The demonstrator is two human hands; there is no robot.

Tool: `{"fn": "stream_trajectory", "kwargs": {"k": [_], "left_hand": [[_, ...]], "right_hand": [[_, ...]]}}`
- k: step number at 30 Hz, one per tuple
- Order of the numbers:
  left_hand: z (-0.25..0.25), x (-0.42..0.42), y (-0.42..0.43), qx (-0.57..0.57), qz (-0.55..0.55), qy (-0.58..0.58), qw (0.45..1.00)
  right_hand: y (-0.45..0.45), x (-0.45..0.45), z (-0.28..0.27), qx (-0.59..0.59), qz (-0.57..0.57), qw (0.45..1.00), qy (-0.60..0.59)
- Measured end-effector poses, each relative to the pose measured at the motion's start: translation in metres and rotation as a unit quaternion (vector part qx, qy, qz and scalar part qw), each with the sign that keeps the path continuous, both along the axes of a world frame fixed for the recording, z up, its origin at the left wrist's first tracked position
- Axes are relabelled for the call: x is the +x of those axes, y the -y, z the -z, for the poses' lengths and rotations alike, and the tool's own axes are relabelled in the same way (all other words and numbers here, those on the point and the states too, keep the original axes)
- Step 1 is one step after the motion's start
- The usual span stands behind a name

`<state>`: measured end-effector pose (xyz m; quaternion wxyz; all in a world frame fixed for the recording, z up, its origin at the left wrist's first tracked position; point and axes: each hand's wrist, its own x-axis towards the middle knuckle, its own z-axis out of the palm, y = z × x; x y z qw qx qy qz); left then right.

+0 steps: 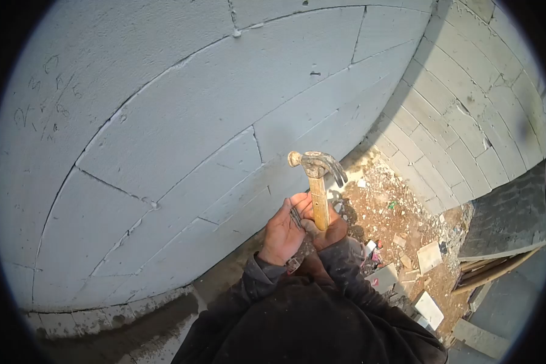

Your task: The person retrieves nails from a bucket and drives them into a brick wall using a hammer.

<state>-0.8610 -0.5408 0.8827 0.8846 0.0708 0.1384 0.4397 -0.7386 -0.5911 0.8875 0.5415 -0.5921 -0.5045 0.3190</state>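
Note:
My left hand (280,238) is held palm up in front of my body, fingers partly curled, with several thin metal nails (295,218) lying in it. Close beside it, my right hand (332,232) holds a claw hammer (318,188) by its wooden handle, head upward. The hammer's round striking face points left and its dark claw curves to the right. Fingertips near the nails almost meet between the two hands; exactly which fingers touch the nails cannot be made out.
A wall of large pale blocks (188,121) rises ahead and to the left, with a small nail (315,73) sticking out of it. Another block wall (467,115) meets it at right. Rubble and broken board pieces (430,257) litter the ground beside a dark grey panel (508,212).

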Motion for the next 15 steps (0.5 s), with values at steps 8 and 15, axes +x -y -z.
{"fn": "stream_trajectory", "kwargs": {"k": [8,15], "left_hand": [[0.013,0.026,-0.039,0.092,0.081,-0.082,0.989],[-0.005,0.056,-0.053,0.068,0.031,-0.056,0.996]], "right_hand": [[-0.025,0.025,0.008,0.045,-0.059,0.99,-0.119],[-0.062,0.065,0.007,-0.016,-0.034,0.999,-0.033]]}}
